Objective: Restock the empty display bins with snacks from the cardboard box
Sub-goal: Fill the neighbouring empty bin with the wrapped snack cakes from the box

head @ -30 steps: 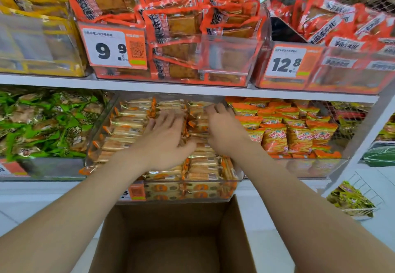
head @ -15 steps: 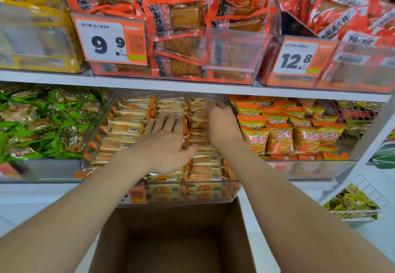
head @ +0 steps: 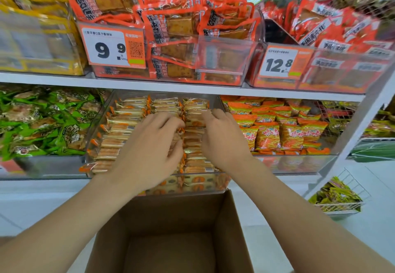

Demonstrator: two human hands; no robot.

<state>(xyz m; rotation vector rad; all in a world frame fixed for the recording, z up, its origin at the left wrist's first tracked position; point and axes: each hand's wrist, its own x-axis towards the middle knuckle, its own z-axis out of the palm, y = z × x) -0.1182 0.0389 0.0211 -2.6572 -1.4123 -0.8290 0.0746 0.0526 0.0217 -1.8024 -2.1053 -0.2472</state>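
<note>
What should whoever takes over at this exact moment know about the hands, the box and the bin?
Left hand grips snack packets in the middle row of the clear bin. Right hand lies on the next row, fingers bent, grip unclear.
Cardboard box sits in front, below the bin; no packets show in it.
Done: this bin looks full.
To do: straighten the rows, let go. No empty bin is in view.

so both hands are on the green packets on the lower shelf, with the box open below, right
Not the green packets: the head view shows the left hand and right hand on the pale packets beside them. The box is open below.
</note>
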